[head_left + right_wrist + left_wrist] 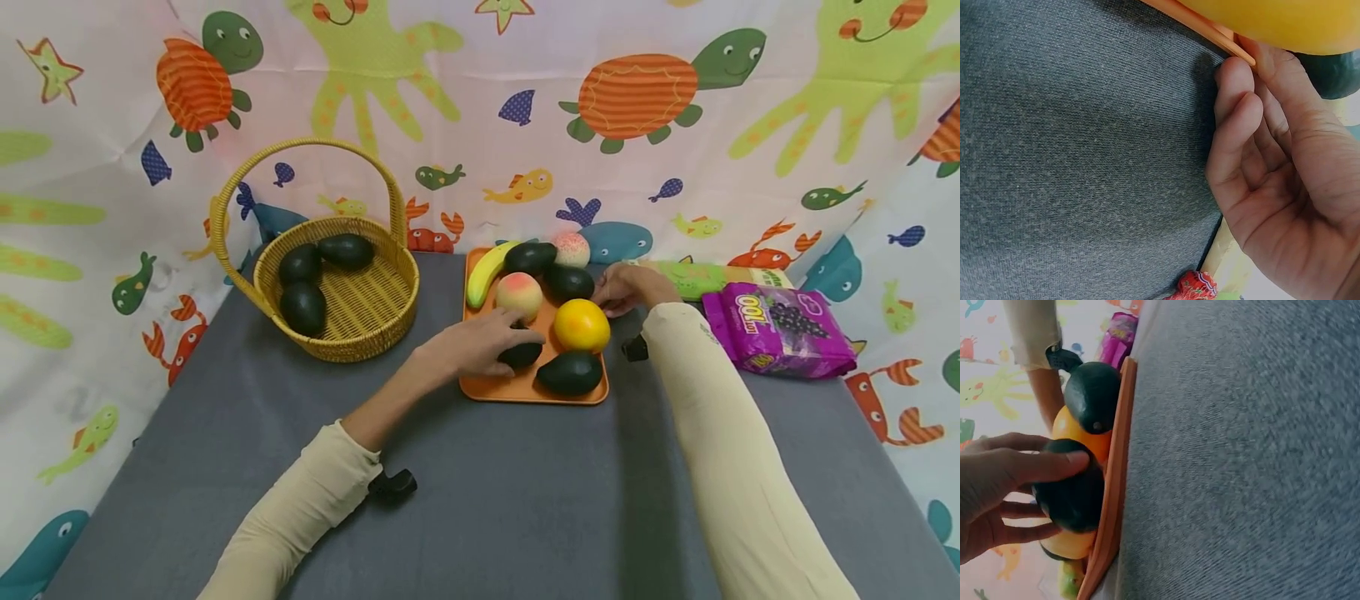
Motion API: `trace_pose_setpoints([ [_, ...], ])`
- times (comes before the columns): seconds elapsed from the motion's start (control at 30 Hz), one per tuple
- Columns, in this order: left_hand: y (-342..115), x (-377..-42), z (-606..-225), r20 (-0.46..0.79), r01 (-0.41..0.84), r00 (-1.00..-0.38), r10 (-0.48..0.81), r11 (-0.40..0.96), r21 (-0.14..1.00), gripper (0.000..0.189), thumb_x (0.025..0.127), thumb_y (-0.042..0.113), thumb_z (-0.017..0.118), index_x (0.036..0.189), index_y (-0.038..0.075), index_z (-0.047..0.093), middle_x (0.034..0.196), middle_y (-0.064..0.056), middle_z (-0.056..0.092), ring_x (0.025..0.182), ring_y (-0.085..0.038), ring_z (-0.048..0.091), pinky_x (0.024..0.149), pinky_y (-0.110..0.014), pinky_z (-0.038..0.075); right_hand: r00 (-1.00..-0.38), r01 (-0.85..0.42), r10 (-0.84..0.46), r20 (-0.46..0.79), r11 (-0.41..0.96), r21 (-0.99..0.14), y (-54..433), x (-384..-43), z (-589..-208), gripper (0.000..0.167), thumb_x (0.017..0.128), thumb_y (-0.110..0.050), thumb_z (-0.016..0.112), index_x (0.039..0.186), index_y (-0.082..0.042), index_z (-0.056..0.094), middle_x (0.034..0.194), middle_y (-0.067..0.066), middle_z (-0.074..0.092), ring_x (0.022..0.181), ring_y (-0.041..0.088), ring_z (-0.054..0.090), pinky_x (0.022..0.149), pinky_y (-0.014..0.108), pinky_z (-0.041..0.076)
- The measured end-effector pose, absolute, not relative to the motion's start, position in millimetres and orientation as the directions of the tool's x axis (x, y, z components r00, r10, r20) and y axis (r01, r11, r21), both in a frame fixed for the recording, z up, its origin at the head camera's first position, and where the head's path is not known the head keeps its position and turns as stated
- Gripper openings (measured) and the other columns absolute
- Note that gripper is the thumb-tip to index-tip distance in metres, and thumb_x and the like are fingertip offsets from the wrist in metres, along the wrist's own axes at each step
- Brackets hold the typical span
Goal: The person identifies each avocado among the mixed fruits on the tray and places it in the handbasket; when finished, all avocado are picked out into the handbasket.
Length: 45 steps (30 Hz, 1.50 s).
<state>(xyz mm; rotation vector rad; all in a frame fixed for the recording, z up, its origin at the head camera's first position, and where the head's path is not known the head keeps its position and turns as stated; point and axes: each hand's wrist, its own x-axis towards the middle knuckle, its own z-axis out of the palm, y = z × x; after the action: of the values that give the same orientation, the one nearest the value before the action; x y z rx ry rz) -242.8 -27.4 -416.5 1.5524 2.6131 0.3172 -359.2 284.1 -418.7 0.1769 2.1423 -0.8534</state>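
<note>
Gripping hands (486,342) (632,286), left round avocado (522,356), right pinching tray (489,389)

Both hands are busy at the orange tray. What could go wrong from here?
The left hand grips a smooth, dark green, oval avocado, which might slip when lifted.
A round pink-and-yellow peach sits close by that hand and could be nudged and roll.
The right hand pinches the rim of the flat, rectangular orange tray; a tug might tilt it and send the round yellow-orange fruit near that rim rolling off.
</note>
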Motion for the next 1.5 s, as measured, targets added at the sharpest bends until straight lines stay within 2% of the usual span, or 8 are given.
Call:
trace_pose_setpoints([
  [0.23, -53, -246, -381, 0.206, 0.723, -0.677, 0.707, 0.586, 0.365, 0.074, 0.088, 0.050, 0.082, 0.149, 0.021, 0.054, 0.132, -0.013, 0.061, 0.100, -0.025, 0.065, 0.090, -0.040, 0.059, -0.670, 0.399, -0.143, -0.728, 0.758, -0.516, 286, -361, -418, 0.014, 0.099, -0.017, 0.072, 0.103, -0.004, 0.071, 0.074, -0.001, 0.067, 0.065, 0.010, 0.065, 0.079, 0.023, 0.061],
  [0.4, -93, -267, -351, 0.383, 0.614, -0.789, 0.480, 0.628, 0.478, 0.073, 0.087, 0.051, 0.082, 0.144, 0.013, 0.057, 0.126, -0.014, 0.069, 0.092, -0.025, 0.069, 0.079, -0.039, 0.061, -0.670, 0.395, -0.152, -0.727, 0.756, -0.522, 287, -360, -416, 0.012, 0.100, -0.017, 0.071, 0.101, -0.005, 0.071, 0.073, -0.001, 0.066, 0.065, 0.010, 0.064, 0.079, 0.022, 0.060],
  [0.63, -160, -292, -331, 0.280, 0.308, -0.944, 0.176, 0.779, 0.547, 0.077, 0.093, 0.070, 0.063, 0.145, 0.015, 0.052, 0.113, -0.018, 0.068, 0.095, -0.031, 0.062, 0.080, -0.042, 0.050, -0.660, 0.370, -0.173, -0.732, 0.773, -0.516, 288, -361, -422, 0.014, 0.100, -0.019, 0.071, 0.099, -0.006, 0.072, 0.070, -0.003, 0.065, 0.062, 0.006, 0.061, 0.072, 0.018, 0.058],
  [0.77, -184, -309, -337, 0.166, 0.207, -0.976, 0.140, 0.831, 0.516, 0.081, 0.095, 0.067, 0.061, 0.150, 0.008, 0.048, 0.123, -0.025, 0.063, 0.105, -0.038, 0.059, 0.086, -0.049, 0.049, -0.672, 0.372, -0.159, -0.723, 0.772, -0.516, 291, -364, -427, 0.014, 0.099, -0.020, 0.073, 0.098, -0.006, 0.072, 0.071, -0.003, 0.066, 0.062, 0.006, 0.061, 0.070, 0.018, 0.058],
  [0.9, -193, -325, -354, 0.053, 0.172, -0.984, 0.168, 0.862, 0.476, 0.083, 0.098, 0.058, 0.065, 0.154, 0.001, 0.043, 0.145, -0.029, 0.056, 0.126, -0.046, 0.057, 0.100, -0.059, 0.049, -0.671, 0.378, -0.150, -0.727, 0.774, -0.508, 294, -365, -428, 0.015, 0.099, -0.020, 0.073, 0.099, -0.006, 0.072, 0.071, -0.002, 0.066, 0.061, 0.007, 0.061, 0.070, 0.018, 0.058],
  [1.0, -195, -333, -370, 0.010, 0.161, -0.984, 0.176, 0.873, 0.460, 0.076, 0.099, 0.050, 0.067, 0.151, -0.001, 0.046, 0.151, -0.029, 0.053, 0.135, -0.048, 0.053, 0.109, -0.062, 0.045, -0.666, 0.386, -0.153, -0.731, 0.767, -0.512, 294, -365, -429, 0.015, 0.099, -0.020, 0.073, 0.099, -0.005, 0.073, 0.071, -0.002, 0.067, 0.061, 0.007, 0.061, 0.070, 0.018, 0.058],
  [1.2, -191, -335, -392, -0.055, 0.106, -0.988, 0.145, 0.890, 0.442, 0.059, 0.103, 0.038, 0.067, 0.144, -0.002, 0.054, 0.142, -0.029, 0.060, 0.126, -0.047, 0.061, 0.104, -0.060, 0.051, -0.655, 0.397, -0.162, -0.738, 0.757, -0.519, 292, -363, -431, 0.013, 0.099, -0.018, 0.073, 0.100, -0.005, 0.074, 0.073, -0.002, 0.065, 0.062, 0.007, 0.060, 0.072, 0.019, 0.059],
  [1.5, -189, -333, -394, -0.013, 0.091, -0.994, 0.107, 0.902, 0.421, 0.048, 0.108, 0.037, 0.057, 0.139, -0.001, 0.058, 0.129, -0.029, 0.065, 0.109, -0.042, 0.066, 0.086, -0.051, 0.053, -0.684, 0.391, -0.139, -0.716, 0.759, -0.521, 289, -363, -428, 0.014, 0.099, -0.018, 0.073, 0.102, -0.004, 0.073, 0.072, -0.002, 0.065, 0.063, 0.008, 0.060, 0.073, 0.020, 0.059],
])
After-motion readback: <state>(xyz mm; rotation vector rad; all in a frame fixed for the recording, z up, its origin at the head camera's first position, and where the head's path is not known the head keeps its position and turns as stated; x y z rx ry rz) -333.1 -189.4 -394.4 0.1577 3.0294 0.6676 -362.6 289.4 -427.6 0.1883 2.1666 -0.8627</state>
